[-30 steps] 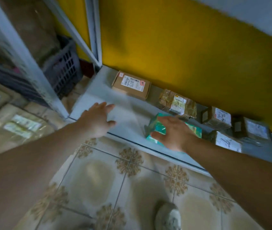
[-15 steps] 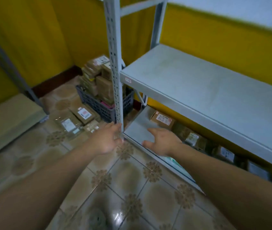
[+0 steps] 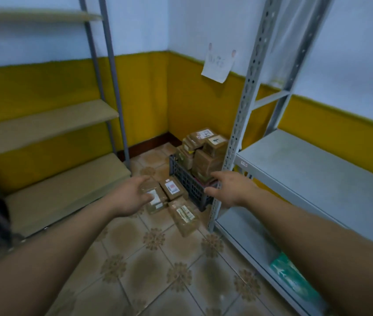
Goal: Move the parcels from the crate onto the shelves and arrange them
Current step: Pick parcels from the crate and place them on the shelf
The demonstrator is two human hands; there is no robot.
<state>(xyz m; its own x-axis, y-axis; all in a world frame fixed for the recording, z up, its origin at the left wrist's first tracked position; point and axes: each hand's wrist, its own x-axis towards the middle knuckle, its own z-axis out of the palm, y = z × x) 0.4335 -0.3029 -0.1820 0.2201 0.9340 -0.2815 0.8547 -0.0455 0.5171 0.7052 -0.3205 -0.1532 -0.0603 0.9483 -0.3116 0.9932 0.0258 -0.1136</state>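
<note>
A: Two hands out front, both empty. Left hand (image 3: 133,197) has its fingers loosely spread, right hand (image 3: 231,190) likewise, nothing gripped.

B: Progress?

A: Early, I'd say. One green packet (image 3: 295,278) sits on the bottom board of the grey shelf (image 3: 317,174) at near right; the board above it is bare. Most of the work is left.

B: Where are the parcels?

A: Three loose parcels (image 3: 184,216) lie on the tiled floor (image 3: 158,270) just past the left fingertips. One seems partly behind the left hand; touching or not, can't tell, blurry. Beyond them the dark crate (image 3: 187,181) stands against the shelf post, heaped with brown boxes (image 3: 206,153) above its rim.

B: Right hand versus crate?

A: Fingers point at the crate's near rim, close, apparently not on it.

B: Farther back?

A: Tan shelf (image 3: 44,124) on the left, bare as far as shown, and a paper note (image 3: 218,65) on the wall.
</note>
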